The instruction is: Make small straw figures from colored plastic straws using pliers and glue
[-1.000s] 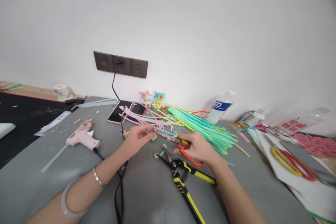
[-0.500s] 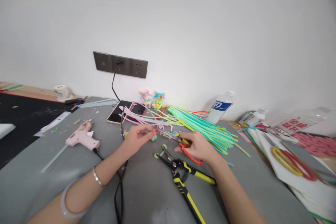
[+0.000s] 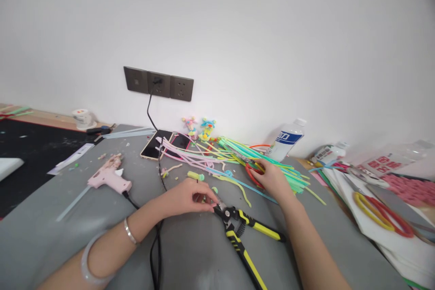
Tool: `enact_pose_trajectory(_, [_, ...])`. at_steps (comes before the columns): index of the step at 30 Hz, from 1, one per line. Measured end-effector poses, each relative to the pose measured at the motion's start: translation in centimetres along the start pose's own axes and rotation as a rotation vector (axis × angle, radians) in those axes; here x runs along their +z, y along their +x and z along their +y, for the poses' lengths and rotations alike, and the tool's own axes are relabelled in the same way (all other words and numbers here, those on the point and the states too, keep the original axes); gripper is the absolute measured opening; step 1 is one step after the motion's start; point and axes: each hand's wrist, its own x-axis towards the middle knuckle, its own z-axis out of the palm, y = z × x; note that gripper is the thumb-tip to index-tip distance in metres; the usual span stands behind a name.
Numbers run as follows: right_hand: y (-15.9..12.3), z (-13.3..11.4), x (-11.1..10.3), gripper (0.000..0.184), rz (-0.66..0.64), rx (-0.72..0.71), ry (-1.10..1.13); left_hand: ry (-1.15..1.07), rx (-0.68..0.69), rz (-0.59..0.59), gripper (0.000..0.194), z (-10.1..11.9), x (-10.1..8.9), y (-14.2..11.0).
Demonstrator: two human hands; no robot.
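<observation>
My right hand [image 3: 273,179] grips scissors [image 3: 253,173] with red and yellow handles, their blades lying over a bundle of green pipe cleaners [image 3: 280,170]. Lower and further left, my left hand [image 3: 192,197] has its fingertips pinched together at the jaws of black-and-yellow pliers [image 3: 234,217]. Whatever lies between those fingertips is hidden. Beyond that hand are a short pale-yellow roll [image 3: 195,175], a bent yellow-green pipe cleaner [image 3: 238,184] and a blue one [image 3: 249,185]. Pink pipe cleaners [image 3: 183,156] lie further back.
A pink glue gun [image 3: 110,179] rests at left, its black cord [image 3: 158,240] crossing the table. Two phones lie behind, near two small pipe-cleaner figures [image 3: 206,129]. A bottle [image 3: 286,139] leans by the wall. More scissors [image 3: 382,213] lie on papers at right.
My right hand has moved right and back with the scissors, onto the green bundle. My left hand has come down and right to the pliers' jaws.
</observation>
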Motion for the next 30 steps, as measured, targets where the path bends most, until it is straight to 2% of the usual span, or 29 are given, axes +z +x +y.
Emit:
enact_pose_trajectory(3, [0.2,0.8,0.7,0.036,-0.027,0.005,0.015,-0.019,-0.094,0.057,0.018,0.1,0.0,0.0])
enact_pose_trajectory(9, [0.2,0.8,0.9,0.035,-0.03,0.003,0.081,0.046,-0.178,0.452,0.015,-1.1,-1.4,0.3])
enact_pose_trajectory(13, [0.1,0.6,0.6,0.034,-0.034,-0.001,0.11,0.053,-0.22,0.574,0.017,-2.1,-2.3,0.3])
enact_pose_trajectory(19, [0.1,0.4,0.3,0.034,-0.048,0.005,0.11,0.283,-0.134,0.532,0.027,-2.6,-2.4,0.1])
enact_pose_trajectory(22, [0.1,0.5,0.3,0.033,-0.059,0.001,0.112,0.442,-0.129,0.558,0.026,-2.0,-3.7,-0.2])
enact_pose_trajectory(24, [0.2,0.6,0.4,0.033,-0.069,-0.004,0.116,0.583,-0.231,0.582,0.023,-1.1,-5.1,-0.6])
enact_pose_trajectory(26, [0.2,0.6,0.4,0.034,-0.076,-0.004,0.113,0.726,-0.432,0.565,0.02,0.0,-6.5,-1.1])
enact_pose_trajectory(28, [0.2,0.6,0.4,0.033,-0.075,-0.003,0.105,0.867,-0.639,0.484,0.018,0.8,-7.3,-1.5])
enact_pose_trajectory(30, [0.2,0.6,0.3,0.032,-0.075,-0.001,0.101,0.949,-0.774,0.406,0.018,1.1,-7.6,-1.7])
